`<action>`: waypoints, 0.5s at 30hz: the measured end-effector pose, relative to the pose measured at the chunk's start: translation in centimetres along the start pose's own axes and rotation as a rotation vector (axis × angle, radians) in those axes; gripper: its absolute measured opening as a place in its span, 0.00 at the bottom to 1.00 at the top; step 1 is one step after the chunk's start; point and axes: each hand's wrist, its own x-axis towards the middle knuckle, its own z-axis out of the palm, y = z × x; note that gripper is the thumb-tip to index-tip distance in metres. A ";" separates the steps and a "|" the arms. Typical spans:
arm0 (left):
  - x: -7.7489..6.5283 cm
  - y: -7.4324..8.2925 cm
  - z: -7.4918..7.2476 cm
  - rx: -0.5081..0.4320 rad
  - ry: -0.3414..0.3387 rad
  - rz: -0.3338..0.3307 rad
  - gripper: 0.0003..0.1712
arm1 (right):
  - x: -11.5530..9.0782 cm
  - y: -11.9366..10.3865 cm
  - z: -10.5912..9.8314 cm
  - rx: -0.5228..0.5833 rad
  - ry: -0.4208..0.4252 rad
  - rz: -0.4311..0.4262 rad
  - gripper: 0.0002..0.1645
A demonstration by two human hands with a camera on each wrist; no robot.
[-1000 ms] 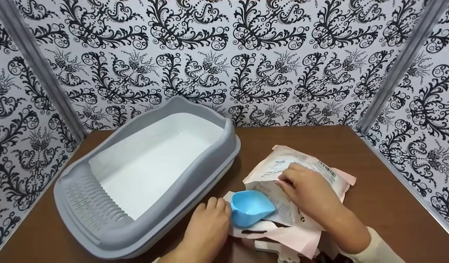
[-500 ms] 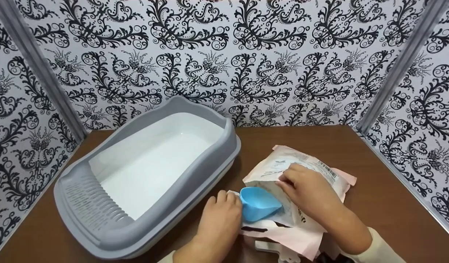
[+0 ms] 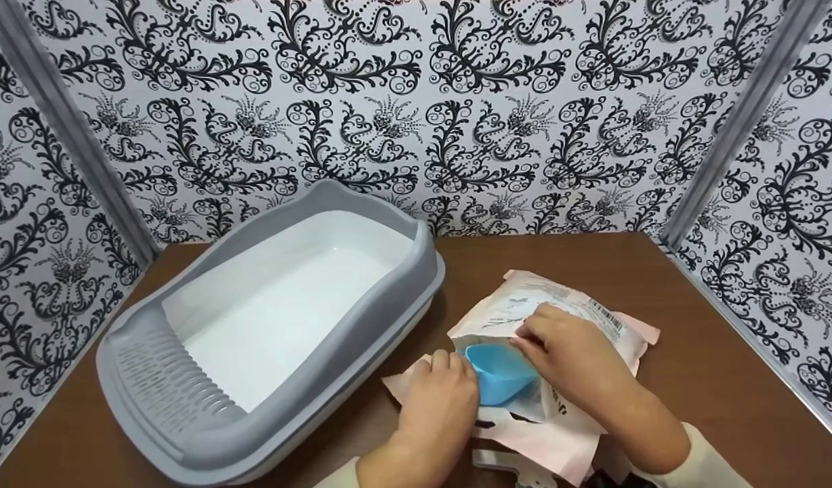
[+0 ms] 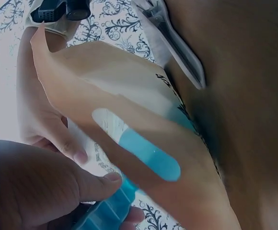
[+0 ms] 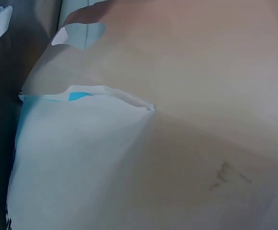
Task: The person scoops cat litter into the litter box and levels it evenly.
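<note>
- My left hand [image 3: 443,390]: gripping the blue scoop [image 3: 497,379] by its handle, bowl at the bag [image 3: 511,312] mouth.
- My right hand [image 3: 565,346]: pinching the bag's upper edge.
- Bag: lying on the desk [image 3: 714,379], mouth gaping.
- White piece [image 3: 497,459]: partly under bag's near edge.
- Grey-and-white tray [image 3: 375,318]: left of bag.

The left hand [image 3: 438,400] now has the blue scoop [image 3: 501,388] farther right in the frame's lower half, deeper into the bag [image 3: 514,305].
</note>
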 end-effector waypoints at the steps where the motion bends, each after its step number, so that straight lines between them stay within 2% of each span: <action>1: 0.1 0.1 -0.1 0.000 -0.016 0.003 0.11 | 0.0 0.0 0.0 0.002 -0.003 0.001 0.08; 6: 0.3 0.6 -0.4 0.001 -0.090 0.000 0.12 | 0.0 -0.1 0.0 0.013 -0.024 0.016 0.07; 15: 0.5 0.8 0.2 0.002 -0.094 0.011 0.10 | -0.1 0.0 -0.2 0.007 -0.041 0.012 0.06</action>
